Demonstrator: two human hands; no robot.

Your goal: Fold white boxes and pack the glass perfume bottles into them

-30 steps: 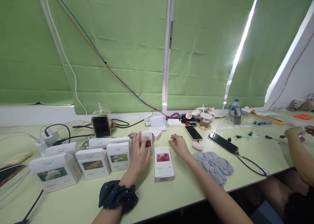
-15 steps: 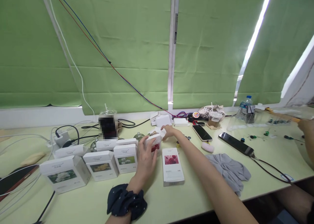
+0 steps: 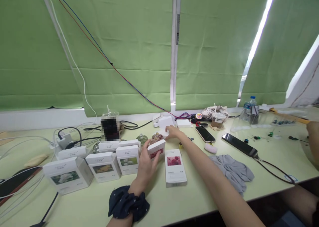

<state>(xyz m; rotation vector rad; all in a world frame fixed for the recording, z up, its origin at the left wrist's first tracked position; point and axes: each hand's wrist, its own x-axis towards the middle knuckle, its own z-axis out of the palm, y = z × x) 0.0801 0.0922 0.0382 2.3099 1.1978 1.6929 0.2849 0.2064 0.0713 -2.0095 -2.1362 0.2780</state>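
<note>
My left hand [image 3: 146,162], with a dark dotted scrunchie [image 3: 128,205] at the wrist, is closed around a small white box [image 3: 157,149] with a red flower picture. The box tilts in my grasp. Right behind it stands a pinkish glass jar [image 3: 157,137] with a gold-coloured knob; a green glass jar [image 3: 141,139] is to its left. My right hand [image 3: 172,132] reaches past the jars with bent fingers beside a white piece [image 3: 163,132]; its fingertips are partly hidden. Another white box [image 3: 175,174] with a red picture lies flat between my forearms.
Several white flower-picture boxes stand at left, among them one with a yellow flower [image 3: 103,169]. Cables and a plastic cup [image 3: 111,114] are behind them. Two phones [image 3: 205,134], a grey cloth [image 3: 234,172] and a drink cup [image 3: 218,120] are at right. Another person's hand [image 3: 312,134] shows at the right edge.
The box in my left hand has tipped and turned, so more of the pinkish jar behind it shows. My right hand has hardly moved.
</note>
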